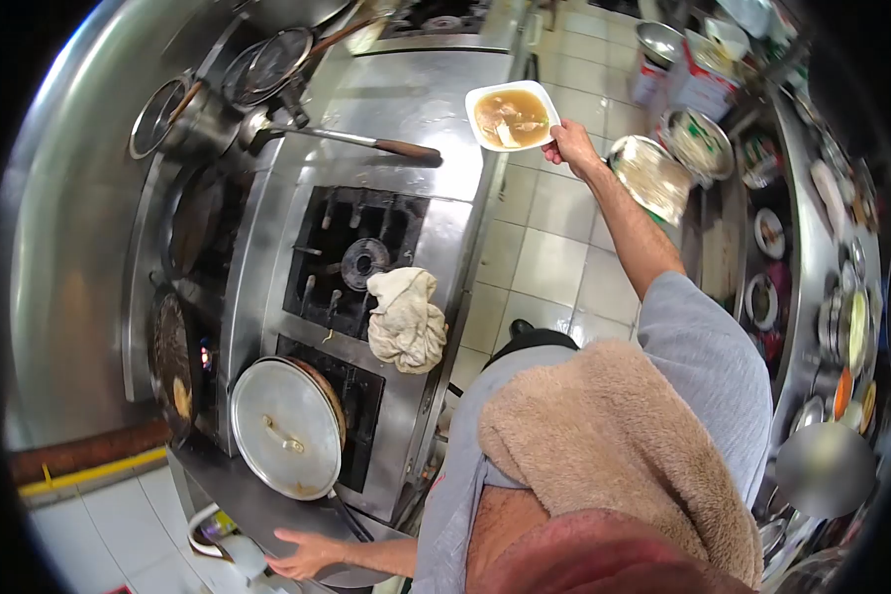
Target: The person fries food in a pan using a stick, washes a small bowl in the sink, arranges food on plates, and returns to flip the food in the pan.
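My right hand (pixel 572 147) grips the edge of a white square bowl (pixel 471 111) at arm's length. Brownish broth (pixel 510 107) with pale pieces fills much of the bowl, which hangs beside the steel counter and over the tiled floor. My left hand (pixel 307 554) is stretched out low on the left with its fingers apart. Close to its fingertips is a white object with a curved handle (pixel 200 530), perhaps a jug; I cannot tell whether they touch. Nearby, a round metal lid (pixel 277 436) covers a pan on the stove.
A crumpled cloth (pixel 406 319) lies at the stove's front edge beside a burner (pixel 364 262). A wooden-handled ladle (pixel 406 148) reaches across the counter. Left, a flame burns near a dark wok (pixel 171 346). Bowls and boxes (pixel 703 79) stand right; a loaded shelf (pixel 812 267) runs behind.
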The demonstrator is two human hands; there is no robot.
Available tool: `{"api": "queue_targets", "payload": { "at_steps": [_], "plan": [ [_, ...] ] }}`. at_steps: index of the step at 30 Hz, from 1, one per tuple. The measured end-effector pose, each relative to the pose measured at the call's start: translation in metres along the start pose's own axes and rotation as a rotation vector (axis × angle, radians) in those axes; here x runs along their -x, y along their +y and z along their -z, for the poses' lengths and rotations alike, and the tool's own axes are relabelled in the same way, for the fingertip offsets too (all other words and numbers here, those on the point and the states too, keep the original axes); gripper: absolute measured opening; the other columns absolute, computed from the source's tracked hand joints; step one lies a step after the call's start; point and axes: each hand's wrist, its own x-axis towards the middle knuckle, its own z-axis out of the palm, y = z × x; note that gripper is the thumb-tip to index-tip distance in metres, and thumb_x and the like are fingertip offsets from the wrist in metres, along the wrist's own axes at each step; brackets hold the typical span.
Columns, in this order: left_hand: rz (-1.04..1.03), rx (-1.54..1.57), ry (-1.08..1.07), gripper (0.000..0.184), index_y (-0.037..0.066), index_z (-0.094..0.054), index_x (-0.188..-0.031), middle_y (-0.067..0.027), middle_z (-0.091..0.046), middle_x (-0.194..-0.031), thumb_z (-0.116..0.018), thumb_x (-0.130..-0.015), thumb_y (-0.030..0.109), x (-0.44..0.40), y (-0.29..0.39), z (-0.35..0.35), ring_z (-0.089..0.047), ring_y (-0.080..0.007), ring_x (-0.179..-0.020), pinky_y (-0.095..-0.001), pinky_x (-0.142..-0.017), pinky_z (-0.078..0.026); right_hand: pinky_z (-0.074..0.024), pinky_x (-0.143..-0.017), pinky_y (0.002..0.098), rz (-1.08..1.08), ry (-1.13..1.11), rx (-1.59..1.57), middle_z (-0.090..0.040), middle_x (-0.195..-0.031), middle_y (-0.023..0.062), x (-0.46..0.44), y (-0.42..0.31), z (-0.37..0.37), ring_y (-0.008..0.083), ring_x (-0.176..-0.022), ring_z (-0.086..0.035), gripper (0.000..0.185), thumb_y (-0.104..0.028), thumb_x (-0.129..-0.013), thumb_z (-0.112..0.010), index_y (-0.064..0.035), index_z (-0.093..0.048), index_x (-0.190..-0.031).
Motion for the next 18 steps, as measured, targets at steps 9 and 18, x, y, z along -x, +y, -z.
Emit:
{"api": "queue_targets", "payload": {
  "at_steps": [9,18],
  "plan": [
    [-0.251,1.067,-0.131,0.049,0.002,-0.050,-0.113,-0.0137,-0.052,-0.111,-0.067,-0.078,0.030,0.025,0.193,-0.021,-0.048,-0.0297,-0.101,-0.0379,-0.087,-0.038,-0.0405,-0.034,0.0247,-0.104,0.309,0.025,-0.056,-0.063,0.0100,0.181,0.033,0.120,0.0127,-0.043,-0.053,0.020,-0.007,-0.081,-0.040,0.0053,-0.052,-0.091],
    [-0.487,1.661,-0.846,0.047,0.001,-0.043,-0.120,-0.0143,-0.042,-0.120,-0.064,-0.081,0.017,0.138,0.314,0.094,-0.047,-0.0257,-0.101,-0.0355,-0.084,-0.042,-0.0379,-0.033,0.0251,-0.145,0.664,-0.164,-0.055,-0.061,0.0088,0.306,0.106,0.214,0.0124,-0.041,-0.051,0.019,-0.007,-0.081,-0.038,0.0048,-0.050,-0.091]
  ]
}}
